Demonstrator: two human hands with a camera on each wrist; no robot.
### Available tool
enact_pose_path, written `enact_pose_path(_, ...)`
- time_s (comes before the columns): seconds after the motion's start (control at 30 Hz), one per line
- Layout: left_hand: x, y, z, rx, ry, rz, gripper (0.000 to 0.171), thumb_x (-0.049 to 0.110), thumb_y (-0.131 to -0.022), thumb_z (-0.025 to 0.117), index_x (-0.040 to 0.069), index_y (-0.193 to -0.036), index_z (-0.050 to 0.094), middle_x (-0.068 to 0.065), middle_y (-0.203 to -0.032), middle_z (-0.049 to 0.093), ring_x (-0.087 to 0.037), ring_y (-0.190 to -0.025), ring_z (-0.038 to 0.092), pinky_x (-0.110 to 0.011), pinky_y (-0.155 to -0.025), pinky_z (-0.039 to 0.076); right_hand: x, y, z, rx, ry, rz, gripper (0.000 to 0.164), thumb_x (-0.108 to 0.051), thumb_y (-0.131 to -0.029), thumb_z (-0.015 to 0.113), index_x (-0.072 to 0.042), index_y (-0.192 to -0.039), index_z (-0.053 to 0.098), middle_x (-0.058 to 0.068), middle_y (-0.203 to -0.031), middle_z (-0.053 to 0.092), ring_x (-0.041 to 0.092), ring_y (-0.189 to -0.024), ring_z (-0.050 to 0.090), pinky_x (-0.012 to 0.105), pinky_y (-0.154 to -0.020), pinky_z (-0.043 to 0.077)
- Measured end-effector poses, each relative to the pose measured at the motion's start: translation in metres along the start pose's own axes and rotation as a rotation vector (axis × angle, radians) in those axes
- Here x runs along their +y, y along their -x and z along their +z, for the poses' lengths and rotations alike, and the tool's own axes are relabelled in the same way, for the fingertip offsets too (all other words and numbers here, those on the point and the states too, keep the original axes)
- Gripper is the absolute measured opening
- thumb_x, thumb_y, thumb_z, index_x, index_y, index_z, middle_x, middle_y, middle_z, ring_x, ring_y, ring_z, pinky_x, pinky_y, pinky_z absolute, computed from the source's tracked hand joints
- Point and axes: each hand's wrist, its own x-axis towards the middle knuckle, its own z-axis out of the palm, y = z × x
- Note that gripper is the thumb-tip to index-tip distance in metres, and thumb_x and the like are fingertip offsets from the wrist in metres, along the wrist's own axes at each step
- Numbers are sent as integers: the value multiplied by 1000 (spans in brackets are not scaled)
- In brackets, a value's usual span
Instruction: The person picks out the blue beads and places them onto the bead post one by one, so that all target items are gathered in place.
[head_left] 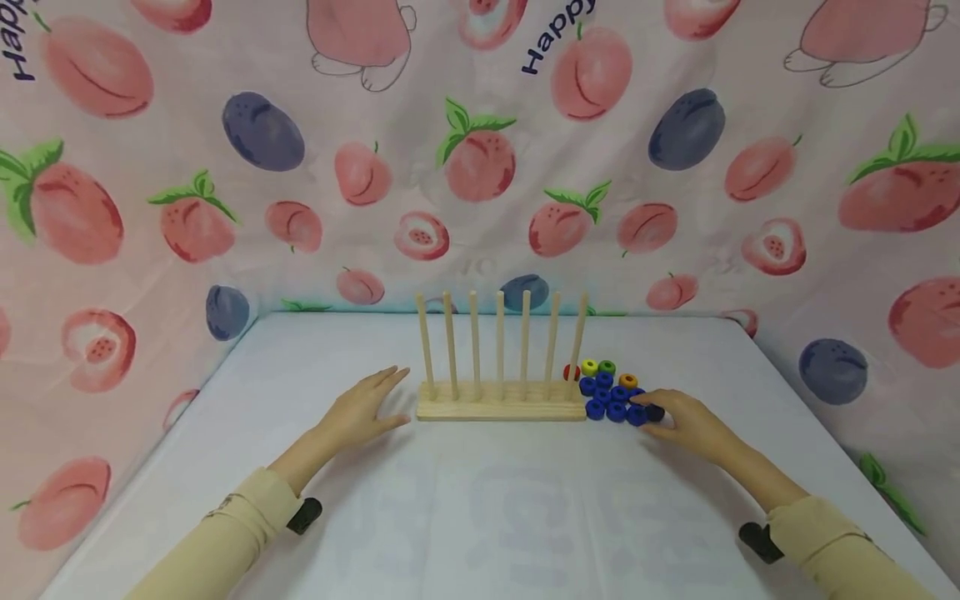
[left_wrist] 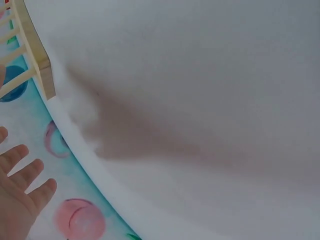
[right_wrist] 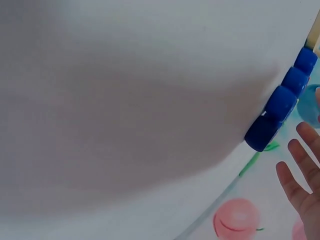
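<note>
A wooden rack with several upright pegs stands mid-table in the head view. My left hand is just off its left end, fingers extended and thumb apart, holding nothing; the left wrist view shows those spread fingers near the rack's end. Several blue beads lie clustered at the rack's right end. My right hand is at the cluster's right side, thumb and fingers apart around the outermost dark bead. In the right wrist view, its fingers look straight; whether they touch a bead cannot be told.
Behind the blue beads are a yellow bead, a green bead and an orange bead. A red bead is partly behind the last peg. A fruit-patterned cloth hangs behind the white table.
</note>
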Motion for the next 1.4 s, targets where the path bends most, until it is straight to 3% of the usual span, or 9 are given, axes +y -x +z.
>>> enact_pose_path(0.13,-2,-11,3,-15,11,1,79,42,-83,68,3,-144,36,-25,-146,37,-46,-133,35,-61,-107,33,3,0,-1,6,11,-27,37,-5,-78,73,3,-113,65,19,-108,68,38,-102,62,52,-87,52)
enact_pose_path(0.4,-7,-31,11,-160,97,13,78,42,-87,64,6,-147,31,-22,-153,27,-46,-139,23,-62,-111,25,10,1,-4,4,28,-22,35,-6,-77,74,5,-109,65,20,-106,68,38,-101,61,53,-88,51)
enact_pose_path(0.8,-1,-36,17,-292,189,-7,77,42,-89,61,-1,-145,31,-18,-156,21,-41,-143,17,-57,-117,17,16,-8,0,-20,-3,-8,33,-12,-77,76,5,-103,67,18,-101,69,37,-97,63,53,-88,50)
enact_pose_path(1.07,1,-38,20,-327,184,-5,71,39,-91,59,2,-145,32,-20,-154,22,-41,-143,15,-57,-116,17,20,-16,5,-56,25,-20,32,-12,-75,77,6,-99,67,17,-96,68,34,-92,63,51,-84,52)
enact_pose_path(1.4,-5,-40,28,-339,198,50,65,32,-92,59,-2,-142,36,-23,-150,31,-44,-140,21,-58,-115,20,16,-22,8,-99,63,29,25,-13,-74,78,4,-91,69,10,-87,64,27,-83,59,47,-78,53)
